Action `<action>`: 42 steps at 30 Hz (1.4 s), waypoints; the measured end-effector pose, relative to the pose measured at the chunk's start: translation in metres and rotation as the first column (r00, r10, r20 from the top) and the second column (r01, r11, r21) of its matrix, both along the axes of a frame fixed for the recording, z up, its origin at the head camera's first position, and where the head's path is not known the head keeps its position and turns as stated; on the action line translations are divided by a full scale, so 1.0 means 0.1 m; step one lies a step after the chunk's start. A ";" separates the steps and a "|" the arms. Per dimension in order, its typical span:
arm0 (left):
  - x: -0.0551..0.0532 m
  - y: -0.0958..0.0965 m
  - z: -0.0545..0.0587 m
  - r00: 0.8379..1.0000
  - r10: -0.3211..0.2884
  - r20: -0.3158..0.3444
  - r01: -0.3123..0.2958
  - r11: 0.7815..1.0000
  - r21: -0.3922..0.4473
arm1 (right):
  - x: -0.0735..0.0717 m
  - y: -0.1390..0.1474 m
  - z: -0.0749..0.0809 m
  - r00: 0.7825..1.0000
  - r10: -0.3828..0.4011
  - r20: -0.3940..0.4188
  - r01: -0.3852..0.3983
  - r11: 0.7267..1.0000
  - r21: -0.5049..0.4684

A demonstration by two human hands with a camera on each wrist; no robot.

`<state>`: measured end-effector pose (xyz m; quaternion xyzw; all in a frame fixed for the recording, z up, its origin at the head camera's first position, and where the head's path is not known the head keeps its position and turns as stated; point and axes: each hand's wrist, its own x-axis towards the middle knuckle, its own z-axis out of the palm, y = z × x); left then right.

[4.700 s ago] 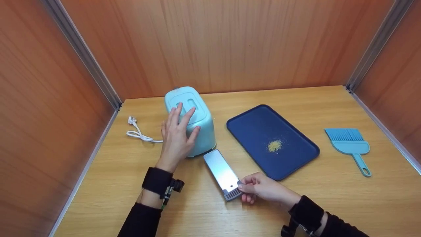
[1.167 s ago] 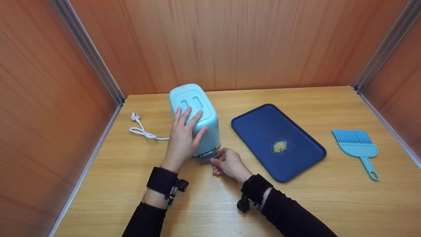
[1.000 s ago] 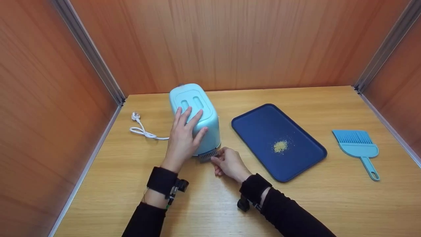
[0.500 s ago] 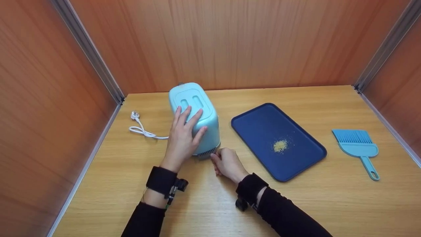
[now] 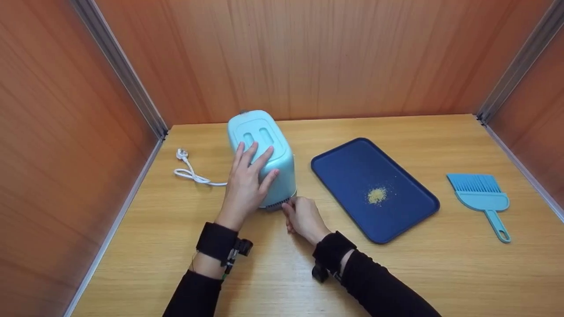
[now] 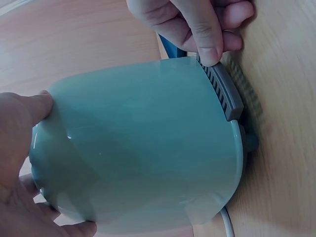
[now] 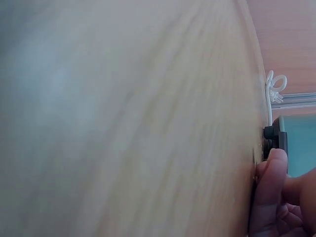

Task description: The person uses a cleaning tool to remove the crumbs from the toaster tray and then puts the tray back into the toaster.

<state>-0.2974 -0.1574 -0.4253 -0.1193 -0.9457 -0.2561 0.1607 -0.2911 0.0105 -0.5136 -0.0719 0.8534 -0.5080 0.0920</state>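
A light blue toaster (image 5: pixel 282 176) stands on the table with its lid on top. My left hand (image 5: pixel 245 187) rests on its near top edge, fingers spread over the lid and thumb along the side. At the toaster's base, the grey slotted end of the crumb tray (image 6: pixel 224 91) sits close against the body; the rest of the tray is hidden inside. My right hand (image 5: pixel 306 218) pinches that end at its right corner, thumb on the near face, as the left wrist view shows. In the right wrist view the fingers (image 7: pixel 271 192) are low by the tabletop.
A dark blue serving tray (image 5: pixel 348 171) with a small heap of yellowish crumbs (image 5: pixel 377 195) lies right of the toaster. Farther right is a blue brush (image 5: pixel 482 200). A white cord with plug (image 5: pixel 189 174) lies at left. Wooden panels (image 5: pixel 308 57) enclose the table.
My right hand has moved left and away from me, sliding the crumb tray from in front of the toaster into its base. The left hand has stayed on the toaster.
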 end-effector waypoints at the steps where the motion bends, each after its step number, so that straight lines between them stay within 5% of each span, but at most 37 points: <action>1: 0.00 0.00 0.01 1.000 0.001 0.011 -0.001 1.000 0.002 | 0.00 -0.01 0.00 1.000 0.000 -0.006 0.000 1.000 0.007; 16: 0.03 0.05 0.09 0.998 -0.026 0.053 0.026 1.000 -0.003 | -0.01 0.06 0.01 0.994 0.055 -0.095 -0.049 0.997 0.063; 26: 0.01 0.07 0.01 0.997 -0.043 -0.068 0.042 0.999 -0.026 | 0.03 0.11 0.04 0.991 0.067 -0.119 -0.057 0.995 0.080; 42: 0.00 -0.02 -0.05 1.000 0.009 0.016 -0.007 0.996 -0.083 | 0.04 0.33 0.10 0.979 0.131 -0.159 -0.088 0.963 0.254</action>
